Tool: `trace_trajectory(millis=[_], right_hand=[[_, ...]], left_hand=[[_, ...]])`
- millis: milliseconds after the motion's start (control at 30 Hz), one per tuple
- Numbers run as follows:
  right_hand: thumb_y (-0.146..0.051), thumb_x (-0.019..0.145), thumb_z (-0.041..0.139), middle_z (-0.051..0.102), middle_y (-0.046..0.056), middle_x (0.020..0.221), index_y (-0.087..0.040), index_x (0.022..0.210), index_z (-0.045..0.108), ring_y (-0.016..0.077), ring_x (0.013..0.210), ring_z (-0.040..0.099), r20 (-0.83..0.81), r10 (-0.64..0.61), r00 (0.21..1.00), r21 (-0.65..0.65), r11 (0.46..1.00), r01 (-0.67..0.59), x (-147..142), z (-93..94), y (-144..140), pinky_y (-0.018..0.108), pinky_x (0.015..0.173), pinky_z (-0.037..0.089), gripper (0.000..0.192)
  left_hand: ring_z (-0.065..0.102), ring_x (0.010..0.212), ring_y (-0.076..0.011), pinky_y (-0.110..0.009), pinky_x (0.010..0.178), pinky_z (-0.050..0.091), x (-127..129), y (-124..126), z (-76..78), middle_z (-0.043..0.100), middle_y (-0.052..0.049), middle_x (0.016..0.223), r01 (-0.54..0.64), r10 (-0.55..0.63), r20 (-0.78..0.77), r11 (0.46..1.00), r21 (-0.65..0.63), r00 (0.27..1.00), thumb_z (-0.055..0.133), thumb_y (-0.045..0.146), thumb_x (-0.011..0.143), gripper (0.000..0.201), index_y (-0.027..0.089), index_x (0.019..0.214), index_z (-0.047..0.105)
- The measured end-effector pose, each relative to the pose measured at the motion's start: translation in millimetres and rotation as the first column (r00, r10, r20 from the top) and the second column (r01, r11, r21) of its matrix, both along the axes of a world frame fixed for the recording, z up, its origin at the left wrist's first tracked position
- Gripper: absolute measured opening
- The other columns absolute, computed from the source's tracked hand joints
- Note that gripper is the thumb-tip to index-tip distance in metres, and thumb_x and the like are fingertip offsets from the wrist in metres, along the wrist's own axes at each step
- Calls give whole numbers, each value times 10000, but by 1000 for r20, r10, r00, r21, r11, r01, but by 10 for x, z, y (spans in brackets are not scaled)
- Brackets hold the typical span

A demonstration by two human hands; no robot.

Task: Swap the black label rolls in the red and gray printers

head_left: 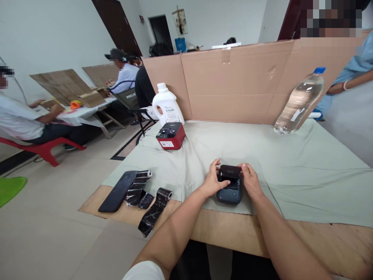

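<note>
Printer body first: the small dark label printer point(229, 189) sits on the grey cloth point(291, 171) near the front edge of the tabletop point(320, 241), its long axis running from that edge toward the cardboard screen point(239, 77), lid end pointing away. It lies squarely between the hands, neither one nearer. Left hand point(212, 179) clasps its left side, right hand point(250, 179) its right, fingers curled over the raised lid. Toward the front left corner lie a phone point(118, 190) and black label rolls point(154, 208); a red printer point(170, 135) stands farther back.
</note>
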State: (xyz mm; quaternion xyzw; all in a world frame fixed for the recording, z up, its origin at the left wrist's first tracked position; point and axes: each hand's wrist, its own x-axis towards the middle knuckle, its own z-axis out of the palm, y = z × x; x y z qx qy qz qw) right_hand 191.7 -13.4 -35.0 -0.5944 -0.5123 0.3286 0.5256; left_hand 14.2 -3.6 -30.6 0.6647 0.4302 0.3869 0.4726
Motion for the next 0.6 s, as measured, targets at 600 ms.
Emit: trace_trajectory(millis=[600], right_hand=[[-607,691,644,671,116,1039,-177,1039,610,234,869,634,205,196,959,-152,974,-167,1,132,-135,367,761,500,554]], left_hand=[[350,1366,-306,-439,1119,325,-169,4,162,303,-119,1503,301,-286,125,946,-123,950,810,326,615,978,244,1456,318]])
